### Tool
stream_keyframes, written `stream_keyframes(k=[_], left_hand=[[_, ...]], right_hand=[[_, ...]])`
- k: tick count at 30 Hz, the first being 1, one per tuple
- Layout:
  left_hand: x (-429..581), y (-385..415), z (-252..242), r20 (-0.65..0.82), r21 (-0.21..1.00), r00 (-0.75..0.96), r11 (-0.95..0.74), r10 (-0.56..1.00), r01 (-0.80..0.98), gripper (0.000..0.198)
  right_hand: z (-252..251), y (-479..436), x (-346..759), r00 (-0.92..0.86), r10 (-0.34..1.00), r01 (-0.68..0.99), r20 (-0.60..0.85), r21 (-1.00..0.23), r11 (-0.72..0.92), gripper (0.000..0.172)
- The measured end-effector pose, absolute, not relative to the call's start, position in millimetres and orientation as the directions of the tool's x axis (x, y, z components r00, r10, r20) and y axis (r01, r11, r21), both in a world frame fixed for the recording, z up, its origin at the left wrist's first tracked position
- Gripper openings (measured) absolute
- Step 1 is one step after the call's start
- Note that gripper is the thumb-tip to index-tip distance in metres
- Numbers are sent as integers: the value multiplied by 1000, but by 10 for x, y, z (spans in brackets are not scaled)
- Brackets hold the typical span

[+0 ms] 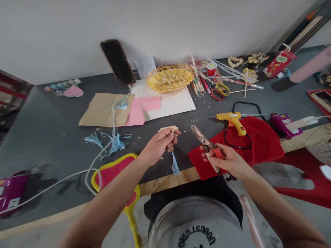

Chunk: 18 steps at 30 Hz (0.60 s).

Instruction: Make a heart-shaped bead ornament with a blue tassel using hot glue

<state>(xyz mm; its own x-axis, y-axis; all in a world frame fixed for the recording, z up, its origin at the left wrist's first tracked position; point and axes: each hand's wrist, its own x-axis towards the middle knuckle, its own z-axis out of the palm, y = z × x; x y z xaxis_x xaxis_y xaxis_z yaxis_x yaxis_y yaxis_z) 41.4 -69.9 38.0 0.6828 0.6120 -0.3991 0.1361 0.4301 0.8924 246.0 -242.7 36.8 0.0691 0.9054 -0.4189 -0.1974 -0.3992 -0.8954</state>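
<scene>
My left hand (159,146) is closed in a pinch on a small beige woven ornament (168,129) with a light blue tassel (175,166) hanging below it. My right hand (227,161) grips a pair of cutting pliers (205,142) with orange handles; the metal blades point up and left toward the ornament, a short gap away. Both hands hover over the near edge of the dark grey table (51,131). A red cloth (256,143) lies under and behind my right hand.
A yellow glue gun (232,120) with a black cord rests on the red cloth. A yellow basket (169,78), pink and brown paper (141,109), loose blue tassels (113,142), sticks, red scissors (216,92) and a phone (118,62) lie further back. A red-yellow fan (113,172) is near left.
</scene>
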Motion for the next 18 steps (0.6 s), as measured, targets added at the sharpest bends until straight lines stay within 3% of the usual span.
stream_keyframes(k=[4,8,11,14,18], left_hand=[[308,-792,419,-394,904,667,400,633,154,35],[203,-860,432,-372,914,636,385,676,126,32],[112,-881,434,-359,921,583,378,729,95,31],[41,-881,430,-296,948,474,316,829,39,29],[28,-896,420,-304,945,446,327,842,27,32]], right_hand=[[400,-2389,2442,12,907,-230,-422,-883,-408,28],[448,-2341,2403,47,930,-404,-364,-859,-315,30],[472,-2324,2353,-8,891,-438,-454,-800,-411,35],[479,-2325,2312,-6,869,-293,-495,-830,-475,28],[470,-2313,2279,9,945,116,-327,-938,-326,8]])
